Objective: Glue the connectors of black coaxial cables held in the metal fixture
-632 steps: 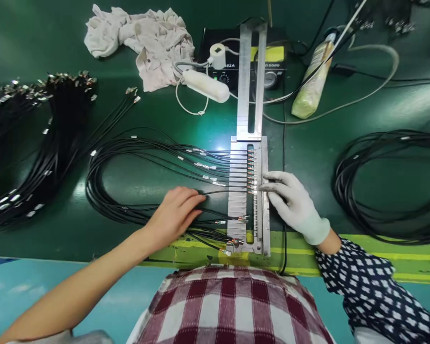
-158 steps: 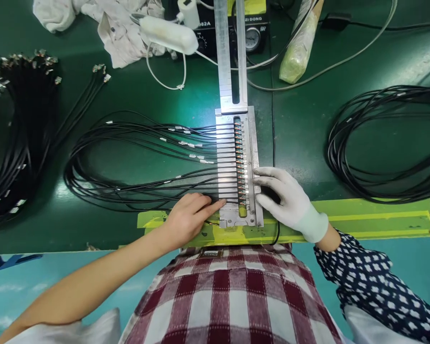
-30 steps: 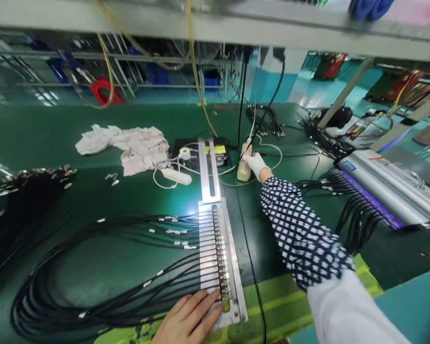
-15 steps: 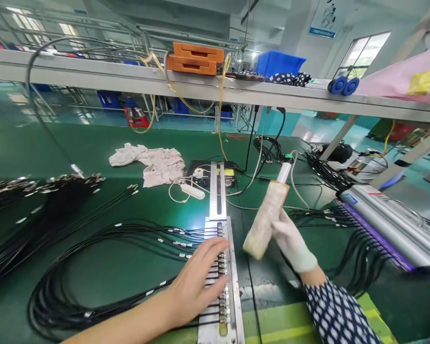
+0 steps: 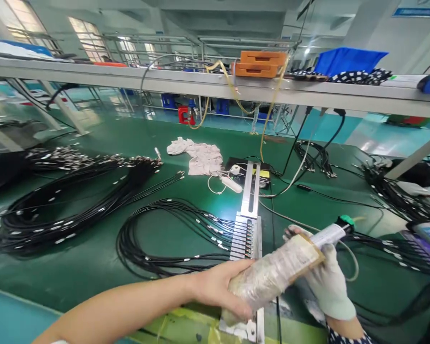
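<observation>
A tape-wrapped hand tool [image 5: 275, 270], with a silver tube, a green end and a pale cord, lies slanted across the front of the metal fixture [image 5: 252, 196]. My bare left hand [image 5: 225, 289] is closed around its lower left end. My right hand [image 5: 327, 274], in a white glove, grips it from behind near the tube, with some fingers hidden by the body. Below and behind the tool, a row of black cables [image 5: 186, 260] sits in the fixture's slots, their metal ends lined up along one side. The tool covers the near part of that row.
A bright glow falls on the green table [image 5: 200, 191] left of the fixture. Behind stand a black box [image 5: 236, 167] and a crumpled cloth [image 5: 204, 157]. Large cable bundles [image 5: 75, 215] lie left, more cables [image 5: 390, 191] right. A shelf [image 5: 186, 83] spans the back.
My left hand has left the cable row and closed on the tool's lower end. The tool has swung from steep to slanted, toward me and the fixture. The view has turned left.
</observation>
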The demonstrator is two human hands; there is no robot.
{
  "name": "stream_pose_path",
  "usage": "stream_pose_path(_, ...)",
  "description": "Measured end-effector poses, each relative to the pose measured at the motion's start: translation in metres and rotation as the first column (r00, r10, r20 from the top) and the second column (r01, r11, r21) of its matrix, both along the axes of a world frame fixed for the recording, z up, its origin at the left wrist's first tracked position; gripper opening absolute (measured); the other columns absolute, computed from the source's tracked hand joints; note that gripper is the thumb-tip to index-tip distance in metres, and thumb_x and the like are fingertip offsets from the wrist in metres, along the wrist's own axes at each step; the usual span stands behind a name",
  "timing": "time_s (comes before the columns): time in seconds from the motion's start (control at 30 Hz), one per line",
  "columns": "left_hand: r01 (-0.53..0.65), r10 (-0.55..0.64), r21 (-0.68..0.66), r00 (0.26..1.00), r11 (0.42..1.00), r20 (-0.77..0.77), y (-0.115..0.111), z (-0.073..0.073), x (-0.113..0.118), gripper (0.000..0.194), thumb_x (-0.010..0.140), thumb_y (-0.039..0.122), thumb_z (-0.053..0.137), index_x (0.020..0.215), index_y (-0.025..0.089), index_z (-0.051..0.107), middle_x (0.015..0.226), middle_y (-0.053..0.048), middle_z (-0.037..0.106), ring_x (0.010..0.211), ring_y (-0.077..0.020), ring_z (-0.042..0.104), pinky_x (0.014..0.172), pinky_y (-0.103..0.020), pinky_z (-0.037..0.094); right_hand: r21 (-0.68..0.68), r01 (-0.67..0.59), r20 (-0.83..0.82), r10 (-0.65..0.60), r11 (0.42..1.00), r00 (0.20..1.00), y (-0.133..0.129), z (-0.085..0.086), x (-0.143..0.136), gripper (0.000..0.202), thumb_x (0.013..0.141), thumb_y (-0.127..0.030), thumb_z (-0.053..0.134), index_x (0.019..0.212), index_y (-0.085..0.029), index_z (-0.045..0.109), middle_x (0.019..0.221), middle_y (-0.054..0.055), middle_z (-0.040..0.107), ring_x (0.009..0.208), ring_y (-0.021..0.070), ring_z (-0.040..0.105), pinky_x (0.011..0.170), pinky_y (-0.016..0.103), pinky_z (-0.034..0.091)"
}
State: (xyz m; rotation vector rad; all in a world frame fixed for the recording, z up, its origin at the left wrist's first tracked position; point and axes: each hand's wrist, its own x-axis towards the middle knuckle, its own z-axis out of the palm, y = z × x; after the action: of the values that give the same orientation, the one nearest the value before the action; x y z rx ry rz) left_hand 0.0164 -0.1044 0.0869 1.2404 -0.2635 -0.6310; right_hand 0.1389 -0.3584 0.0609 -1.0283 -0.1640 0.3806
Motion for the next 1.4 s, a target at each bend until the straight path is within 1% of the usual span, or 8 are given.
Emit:
stream_pose_path(0.13,0.146,-0.262,-0.386,0.927,0.911,-0.268,-0.005,-0.007,0.006,0.066,0.062,0.037,0.08,0.121,0.016,0.059,0.075,-0.002,0.063,0.069,-0.0235,0.067,0.073,-0.045,0.057,-0.006,0.098,0.046,-0.098,0.995,0.994,-0.001,-0.005,-0.001,0.06,0.089,-0.083,0.046,0.115,-0.037,0.074,0.138,0.004,0.062,0.127,0.0287,0.06,0.101,0.046,0.058)
stream_pose_path(0.27,0.11,-0.26,-0.426,0.915,0.898,-0.31,-0.01,-0.005,0.012,0.062,0.062,0.03,0.077,0.119,0.014,0.06,0.077,-0.005,0.066,0.063,-0.02,0.067,0.059,-0.033,0.057,-0.159,0.049,0.143,-0.026,0.986,0.989,-0.012,0.0,0.001,0.06,0.084,-0.08,0.061,0.113,-0.03,0.075,0.13,0.009,0.066,0.115,0.0314,0.066,0.092,0.043,0.061)
stream_pose_path(0.5,0.21,-0.288,-0.265,0.908,0.941,-0.304,-0.011,0.019,0.048,0.075,0.062,0.032,0.082,0.129,0.014,0.054,0.088,-0.006,0.065,0.074,-0.0194,0.068,0.059,-0.027,0.055,0.047,0.566,0.168,-0.565,0.823,0.807,-0.063,0.03,0.032,0.048,0.087,-0.074,0.063,0.096,-0.027,0.075,0.129,0.008,0.065,0.079,0.0212,0.065,0.054,0.032,0.053)
stream_pose_path(0.6,0.101,-0.084,0.117,0.986,0.988,-0.142,-0.021,0.024,0.088,0.077,0.07,0.044,0.078,0.134,0.014,0.047,0.099,-0.008,0.064,0.085,-0.0228,0.068,0.074,-0.036,0.058,0.156,0.715,0.076,-0.73,0.682,0.679,-0.098,0.029,0.042,0.045,0.092,-0.071,0.057,0.09,-0.03,0.073,0.112,0.009,0.07,0.049,0.0155,0.047,0.037,0.034,0.034)
stream_pose_path(0.7,-0.213,-0.021,0.651,0.943,0.729,0.333,-0.051,0.018,0.149,0.081,0.078,0.04,0.075,0.142,0.011,0.036,0.123,-0.017,0.06,0.109,-0.0279,0.064,0.093,-0.041,0.054,0.19,0.781,0.081,-0.802,0.596,0.592,-0.109,0.019,0.039,0.04,0.095,-0.066,0.058,0.09,-0.029,0.074,0.109,0.009,0.07,0.056,0.0181,0.055,0.04,0.035,0.039)
stream_pose_path(0.83,-0.399,-0.065,0.732,0.855,0.552,0.515,-0.109,0.001,0.231,0.091,0.08,0.026,0.076,0.149,0.007,0.022,0.143,-0.029,0.041,0.127,-0.0356,0.054,0.104,-0.047,0.047,0.11,0.744,0.062,-0.752,0.659,0.656,-0.085,0.007,0.03,0.043,0.085,-0.068,0.071,0.095,-0.026,0.073,0.105,0.012,0.073,0.08,0.0242,0.068,0.053,0.032,0.055)
stream_pose_path(0.97,-0.548,-0.112,0.733,0.766,0.402,0.634,-0.137,-0.009,0.262,0.069,0.088,0.037,0.071,0.139,0.005,0.037,0.14,-0.031,0.041,0.124,-0.041,0.053,0.101,-0.054,0.045,0.047,0.585,0.036,-0.587,0.81,0.809,-0.061,0.003,0.024,0.055,0.077,-0.071,0.079,0.103,-0.023,0.07,0.105,0.013,0.074,0.069,0.0192,0.067,0.054,0.027,0.056)
stream_pose_path(1.4,-0.646,-0.235,0.651,0.614,0.399,0.754,0.063,-0.043,0.124,0.031,0.102,0.022,0.04,0.12,0.014,0.064,0.115,-0.013,0.062,0.11,-0.0252,0.055,0.1,-0.045,0.048,-0.268,0.212,0.218,-0.155,0.94,0.964,0.023,-0.007,0.023,0.04,0.083,-0.05,0.081,0.107,-0.021,0.067,0.11,0.01,0.074,0.072,0.0198,0.071,0.056,0.026,0.056)
